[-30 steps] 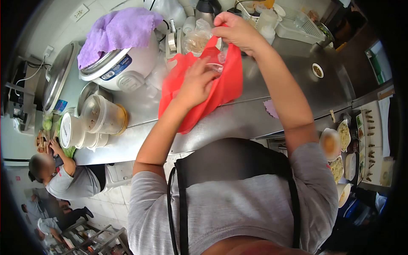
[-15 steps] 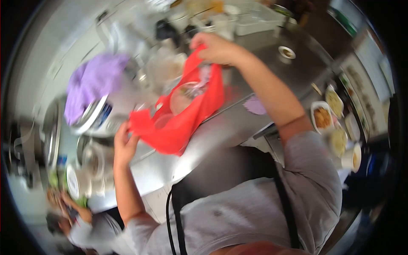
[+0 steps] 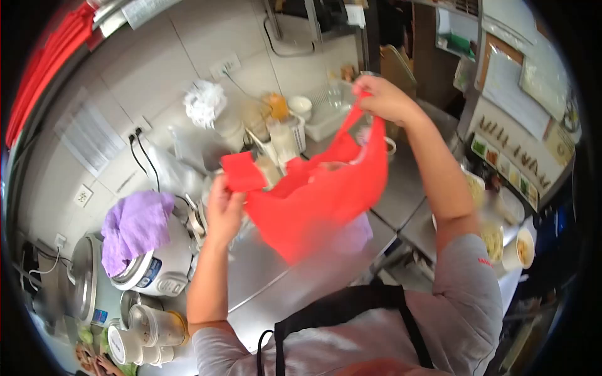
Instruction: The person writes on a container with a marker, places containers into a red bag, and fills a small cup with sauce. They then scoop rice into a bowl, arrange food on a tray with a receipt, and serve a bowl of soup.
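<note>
A red bag (image 3: 313, 207) hangs between my hands over the steel counter (image 3: 251, 276), its top partly open. My left hand (image 3: 226, 203) is closed on the bag's left handle. My right hand (image 3: 384, 100) pinches the other handle, higher up and farther right. Something pale shows inside the bag's opening, but most of its contents are hidden by the red sides. Behind the bag's lower right edge a purple cloth (image 3: 357, 233) lies on the counter.
A white cooker (image 3: 164, 271) with a purple towel (image 3: 135, 225) stands left, near stacked plastic tubs (image 3: 150, 326). At the back are a white basket (image 3: 326, 119) and containers. Food bowls (image 3: 492, 243) sit right. Another person's hands (image 3: 106, 363) show at lower left.
The view has tilted up, showing more wall. Both hands still hold the bag, which now hangs more upright, its sides hiding the round containers seen inside before.
</note>
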A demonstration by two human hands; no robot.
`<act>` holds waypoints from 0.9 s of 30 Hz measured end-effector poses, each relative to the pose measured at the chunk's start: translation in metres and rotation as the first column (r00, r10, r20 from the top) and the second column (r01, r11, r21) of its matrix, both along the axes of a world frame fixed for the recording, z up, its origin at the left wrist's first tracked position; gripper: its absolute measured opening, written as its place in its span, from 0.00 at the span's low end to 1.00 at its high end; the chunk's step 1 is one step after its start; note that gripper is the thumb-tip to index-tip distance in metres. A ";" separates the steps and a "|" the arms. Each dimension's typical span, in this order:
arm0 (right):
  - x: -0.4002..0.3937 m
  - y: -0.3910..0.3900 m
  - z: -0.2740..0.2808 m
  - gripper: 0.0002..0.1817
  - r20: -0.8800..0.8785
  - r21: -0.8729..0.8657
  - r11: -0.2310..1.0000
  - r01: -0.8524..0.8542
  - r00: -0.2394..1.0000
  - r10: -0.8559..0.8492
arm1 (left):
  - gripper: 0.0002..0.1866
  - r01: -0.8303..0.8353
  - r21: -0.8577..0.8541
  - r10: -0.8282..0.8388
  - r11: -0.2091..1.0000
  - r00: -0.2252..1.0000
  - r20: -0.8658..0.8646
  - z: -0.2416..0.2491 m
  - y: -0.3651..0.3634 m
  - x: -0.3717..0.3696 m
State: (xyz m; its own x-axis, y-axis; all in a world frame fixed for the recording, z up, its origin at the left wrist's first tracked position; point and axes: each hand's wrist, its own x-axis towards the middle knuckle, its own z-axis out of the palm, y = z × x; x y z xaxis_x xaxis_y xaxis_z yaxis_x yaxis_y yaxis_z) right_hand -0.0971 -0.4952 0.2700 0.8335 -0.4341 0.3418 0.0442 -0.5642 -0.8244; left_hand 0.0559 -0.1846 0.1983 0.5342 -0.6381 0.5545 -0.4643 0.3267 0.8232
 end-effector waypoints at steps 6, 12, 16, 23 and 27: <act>-0.062 -0.123 0.033 0.11 0.074 0.010 0.973 0.232 0.970 -0.232 | 0.15 0.112 0.128 -0.113 0.985 0.994 -0.002 0.020 -0.191 -0.003; -0.111 -0.257 0.028 0.09 0.070 -0.128 0.865 0.485 0.874 -0.480 | 0.12 -0.044 0.151 0.001 0.988 0.962 0.274 0.007 -0.382 -0.018; -0.136 -0.313 0.018 0.09 0.179 -0.207 0.810 0.549 0.835 -0.520 | 0.11 0.005 0.011 -0.007 1.000 0.975 0.223 0.000 -0.449 -0.030; -0.128 -0.287 0.045 0.09 0.191 -0.048 0.912 0.407 0.900 -0.392 | 0.10 0.022 0.010 -0.023 1.000 0.990 0.141 0.008 -0.432 -0.001; -0.092 -0.248 0.040 0.10 0.178 0.026 0.977 0.211 0.961 -0.213 | 0.11 0.029 0.059 -0.030 0.998 0.999 0.026 0.019 -0.351 0.010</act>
State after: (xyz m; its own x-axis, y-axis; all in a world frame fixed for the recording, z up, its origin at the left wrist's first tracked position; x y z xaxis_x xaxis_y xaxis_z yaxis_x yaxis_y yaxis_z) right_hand -0.1890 -0.7429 0.3102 0.6476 -0.5970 0.4734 0.0713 -0.5711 -0.8178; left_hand 0.0660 -0.5352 0.2176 0.4999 -0.6850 0.5300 -0.4776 0.2925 0.8285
